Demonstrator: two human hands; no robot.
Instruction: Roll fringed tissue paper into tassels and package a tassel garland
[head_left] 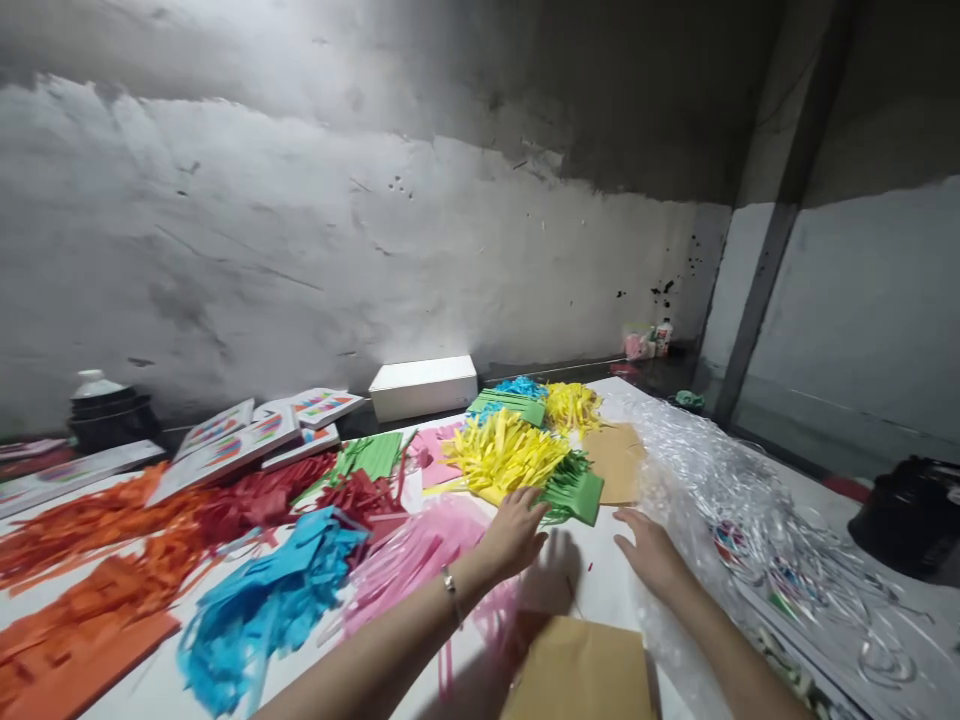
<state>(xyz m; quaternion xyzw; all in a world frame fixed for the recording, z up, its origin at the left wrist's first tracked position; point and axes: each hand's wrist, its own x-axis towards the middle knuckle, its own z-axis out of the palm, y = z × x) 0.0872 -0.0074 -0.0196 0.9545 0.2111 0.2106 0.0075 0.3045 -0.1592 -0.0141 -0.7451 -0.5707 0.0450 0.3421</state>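
Observation:
My left hand [514, 532] reaches over the white table, its fingertips at the lower edge of a yellow fringed paper bundle [510, 455]. Just right of those fingers lies a green fringed bundle [581, 495]. The fingers are apart and nothing shows in them. My right hand [646, 545] hovers with fingers spread beside a brown paper piece [615, 462], holding nothing. Pink fringed strips [420, 555] lie beneath my left forearm. Between my forearms, nearer to me, rests a brown paper envelope [585, 670].
Blue [277, 600], orange [97, 620] and dark red [262, 495] fringed paper covers the left side. A white box [424, 388] stands by the wall, with printed flat boxes [232, 450] left of it. Clear shiny strips [720, 480] heap on the right, near a black object [907, 515].

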